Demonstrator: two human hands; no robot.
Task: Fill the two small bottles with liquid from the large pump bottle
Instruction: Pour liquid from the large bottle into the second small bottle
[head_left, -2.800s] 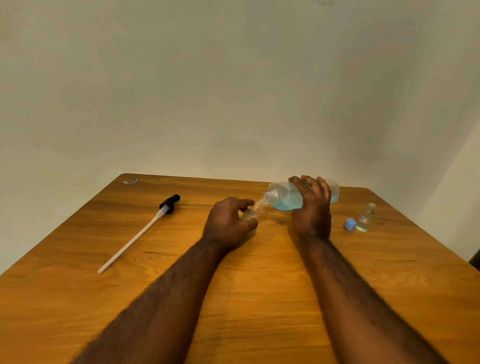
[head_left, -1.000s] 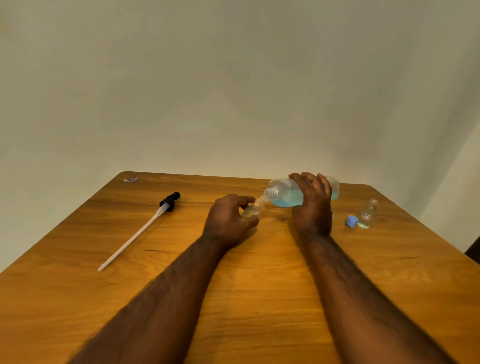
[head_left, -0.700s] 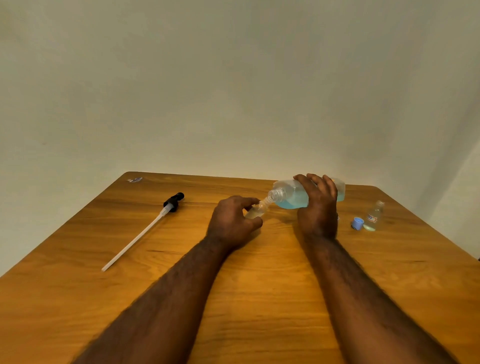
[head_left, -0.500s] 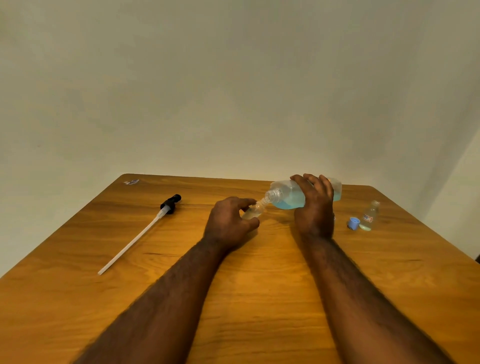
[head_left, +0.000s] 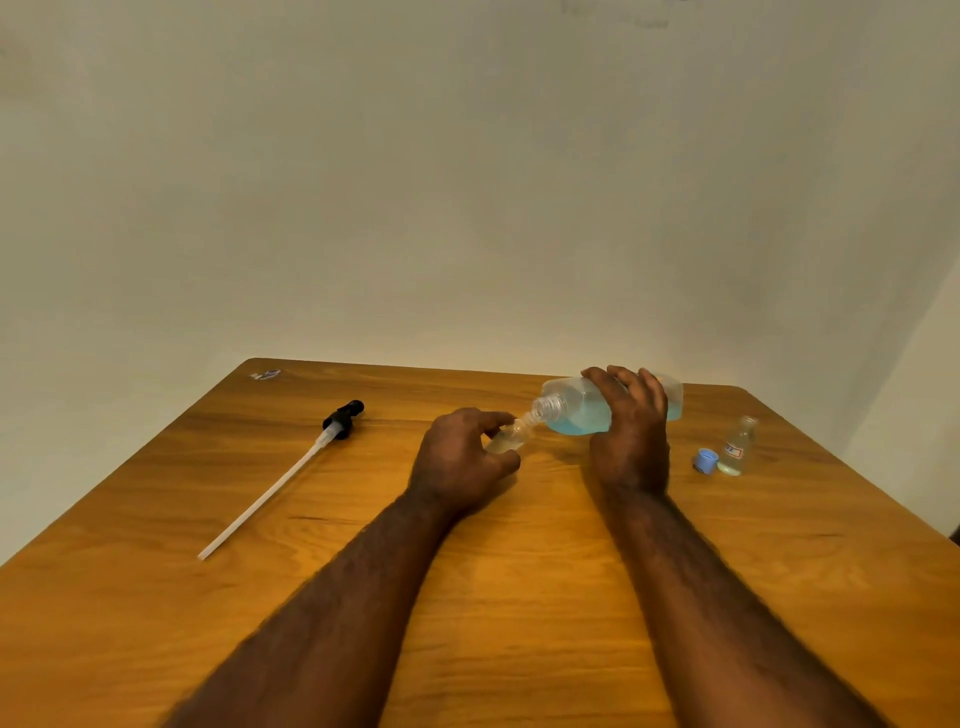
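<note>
My right hand (head_left: 631, 436) grips the large clear bottle (head_left: 576, 410), which lies tipped on its side with blue liquid pooled in it and its open threaded neck pointing left. My left hand (head_left: 460, 460) holds a small clear bottle (head_left: 508, 440) tilted, its mouth right against the large bottle's neck. A second small bottle (head_left: 737, 452) stands upright at the right, uncapped, with a little pale liquid at its bottom. A blue cap (head_left: 705, 460) lies beside it on the wooden table (head_left: 519, 597).
The pump head (head_left: 343, 414) with its black top and long white dip tube lies on the table's left side, pointing toward the near left. A small scrap (head_left: 266, 374) sits at the far left corner. A plain wall rises behind the table's far edge.
Both hands have stayed in the same pouring pose over the frames. Only the view has shifted slightly.
</note>
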